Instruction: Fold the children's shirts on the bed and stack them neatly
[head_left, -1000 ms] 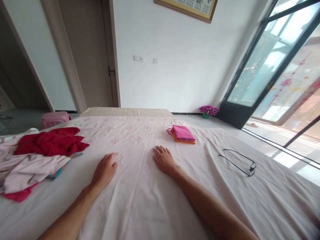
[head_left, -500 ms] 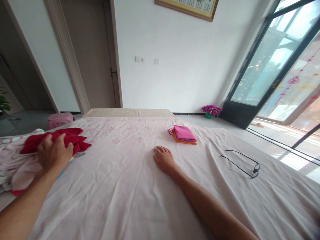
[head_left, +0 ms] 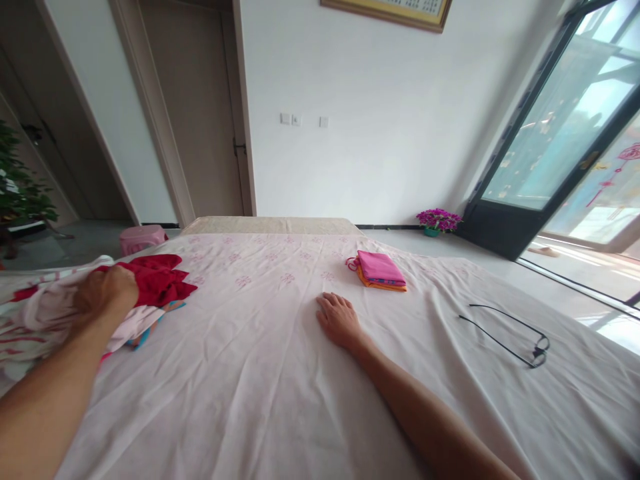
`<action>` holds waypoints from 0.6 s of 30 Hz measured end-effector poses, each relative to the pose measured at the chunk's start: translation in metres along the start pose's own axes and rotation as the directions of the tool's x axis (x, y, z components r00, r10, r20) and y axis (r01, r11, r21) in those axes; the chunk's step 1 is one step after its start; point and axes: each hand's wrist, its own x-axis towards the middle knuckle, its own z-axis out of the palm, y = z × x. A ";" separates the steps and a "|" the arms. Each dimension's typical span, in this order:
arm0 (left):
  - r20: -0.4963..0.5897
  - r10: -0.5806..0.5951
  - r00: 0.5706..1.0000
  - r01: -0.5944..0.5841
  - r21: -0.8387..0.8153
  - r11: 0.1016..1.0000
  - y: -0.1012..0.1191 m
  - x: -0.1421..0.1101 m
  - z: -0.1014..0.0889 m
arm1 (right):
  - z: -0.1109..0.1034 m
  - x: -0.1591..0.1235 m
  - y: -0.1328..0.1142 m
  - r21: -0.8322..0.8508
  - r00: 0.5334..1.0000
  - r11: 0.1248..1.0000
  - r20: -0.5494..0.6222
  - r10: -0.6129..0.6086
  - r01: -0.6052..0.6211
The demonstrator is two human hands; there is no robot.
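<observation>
At the left, my left hand (head_left: pixel 107 288) is closed over a heap of clothes, its fingers curled into a red cloth (head_left: pixel 163 277); the fingertips are hidden. Pale pink and white cloths (head_left: pixel 50 310) lie bunched under and beside it, with a bit of blue and orange fabric (head_left: pixel 146 333) poking out. My right hand (head_left: pixel 340 319) rests palm down on the pale pink sheet (head_left: pixel 270 373), fingers stretched out and holding nothing. Just beyond it sits a small folded stack of cloths, bright pink (head_left: pixel 381 268) on top and orange (head_left: pixel 385 287) underneath, with a pink cord at its left.
Black-framed glasses (head_left: pixel 537 350) lie on the sheet at the right. Past the covered surface are a pink stool (head_left: pixel 143 239), a pot of purple flowers (head_left: pixel 439 220), a leafy plant (head_left: pixel 20 180) and a glass door (head_left: pixel 535 147).
My left hand has gone from spread fingers on the red cloth to a closed grip. The view has swung slightly left, while my right hand stays resting on the sheet.
</observation>
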 end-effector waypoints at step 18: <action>0.002 0.579 0.816 -0.521 -0.433 0.736 0.118 -0.163 0.071 | 0.002 0.000 0.002 0.019 1.000 1.000 -0.017 -0.003 0.003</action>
